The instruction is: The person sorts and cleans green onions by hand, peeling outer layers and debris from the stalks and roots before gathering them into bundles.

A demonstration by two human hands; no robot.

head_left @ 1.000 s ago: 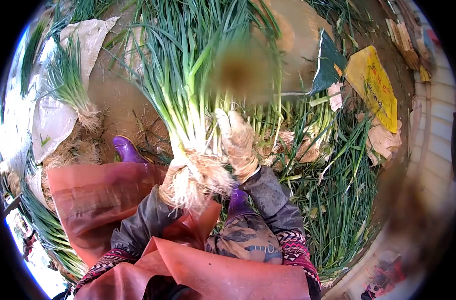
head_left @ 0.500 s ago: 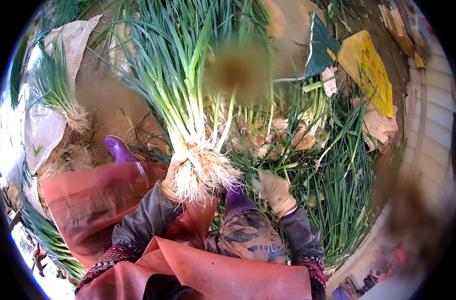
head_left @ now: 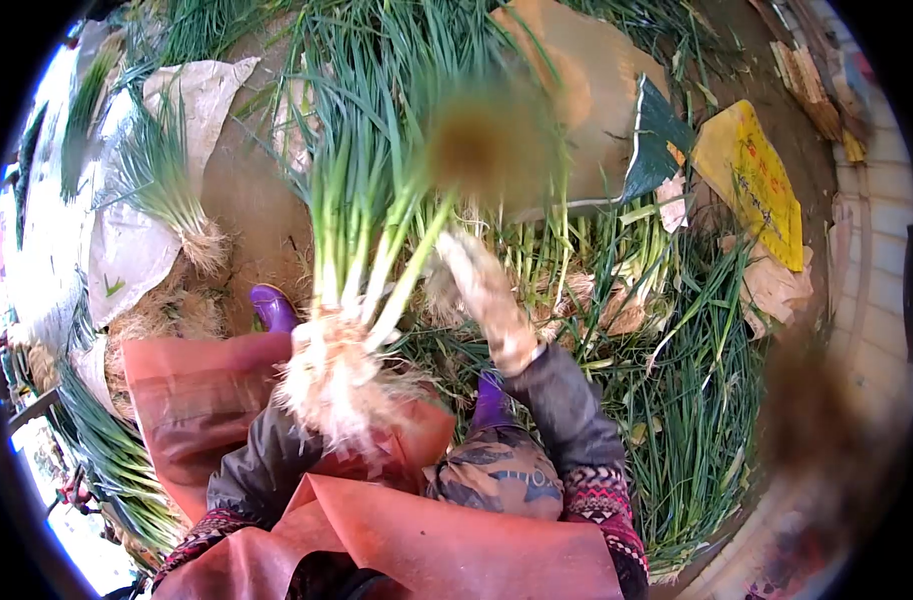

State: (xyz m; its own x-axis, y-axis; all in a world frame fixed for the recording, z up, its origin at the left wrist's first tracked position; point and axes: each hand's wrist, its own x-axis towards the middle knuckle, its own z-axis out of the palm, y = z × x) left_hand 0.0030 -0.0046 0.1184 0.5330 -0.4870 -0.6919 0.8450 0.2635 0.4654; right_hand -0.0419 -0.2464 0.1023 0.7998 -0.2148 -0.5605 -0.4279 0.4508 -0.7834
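A bunch of green onions (head_left: pixel 352 240) stands upright before me, with its bushy pale roots (head_left: pixel 342 385) toward my lap and its leaves pointing away. My left hand is at the root end, mostly hidden behind the roots; its dark sleeve (head_left: pixel 265 465) leads up to them. The bunch is held up from there. My right hand (head_left: pixel 485 295), in a pale, dirty glove, reaches to the right side of the bunch, its fingertips beside the outermost stalk. Motion blurs those fingers, so whether they grip the stalk cannot be made out.
More green onions (head_left: pixel 627 265) and loose leaves (head_left: pixel 667 430) lie to the right. A small bunch (head_left: pixel 182 195) rests on a pale sheet (head_left: pixel 127 255) at left. A yellow bag (head_left: pixel 752 175) and a green sack (head_left: pixel 659 140) lie at upper right. My orange apron (head_left: pixel 457 540) covers my lap.
My right hand has moved up and left, from low beside my knee to the stalks. The bunch's root end has shifted left and turned more upright. The whole view has shifted slightly.
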